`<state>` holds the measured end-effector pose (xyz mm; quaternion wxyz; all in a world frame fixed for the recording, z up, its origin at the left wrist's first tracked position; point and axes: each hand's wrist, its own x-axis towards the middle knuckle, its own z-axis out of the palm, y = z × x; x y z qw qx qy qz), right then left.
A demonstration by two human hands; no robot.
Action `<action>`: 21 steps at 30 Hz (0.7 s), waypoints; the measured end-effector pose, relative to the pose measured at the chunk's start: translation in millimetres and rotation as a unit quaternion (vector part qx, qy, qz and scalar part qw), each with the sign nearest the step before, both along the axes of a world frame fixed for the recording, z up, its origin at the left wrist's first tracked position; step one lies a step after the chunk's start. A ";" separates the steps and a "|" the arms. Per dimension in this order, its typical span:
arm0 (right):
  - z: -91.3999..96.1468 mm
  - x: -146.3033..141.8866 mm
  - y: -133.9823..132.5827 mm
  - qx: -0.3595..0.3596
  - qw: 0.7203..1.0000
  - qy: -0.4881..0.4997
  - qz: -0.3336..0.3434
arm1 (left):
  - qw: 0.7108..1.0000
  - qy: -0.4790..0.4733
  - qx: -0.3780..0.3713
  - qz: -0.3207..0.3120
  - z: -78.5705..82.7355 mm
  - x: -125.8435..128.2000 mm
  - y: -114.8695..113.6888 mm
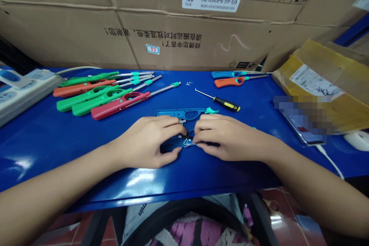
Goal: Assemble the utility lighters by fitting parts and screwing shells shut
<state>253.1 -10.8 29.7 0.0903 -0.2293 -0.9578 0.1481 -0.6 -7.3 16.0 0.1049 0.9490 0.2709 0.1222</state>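
Note:
Both hands meet at the middle of the blue table (pixel 43 134). My left hand (pixel 148 142) is closed round a blue lighter half-shell (pixel 173 145) that lies on the table. My right hand (pixel 223 136) pinches small inner parts at the shell's right end; what those parts are I cannot make out. Just beyond my fingers lies the other blue lighter half-shell (pixel 180 113) with a teal trigger piece (pixel 211 110) at its right end. A black-and-yellow screwdriver (pixel 220 101) rests behind my right hand.
Several green and red long-nosed lighters (pixel 106 94) lie at the left. A blue lighter and an orange lighter (pixel 230 81) sit at the back right. A white power strip (pixel 20 88) is far left, a phone (pixel 302 117) and yellow parcel (pixel 325 80) right, cardboard boxes (pixel 173 19) behind.

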 end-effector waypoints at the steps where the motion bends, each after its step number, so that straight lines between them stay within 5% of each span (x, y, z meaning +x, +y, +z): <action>1: 0.8 1.3 0.3 -0.013 1.000 -0.001 -0.007 | 1.000 0.000 -0.003 0.000 0.1 0.0 -0.1; 12: 1.3 9.0 3.4 -0.091 0.996 0.017 -0.011 | 1.000 0.002 -0.009 -0.001 -0.4 -1.4 0.0; 21: 1.0 9.6 6.2 -0.081 0.997 0.008 -0.012 | 1.000 0.003 -0.010 0.000 -0.5 -1.0 -0.4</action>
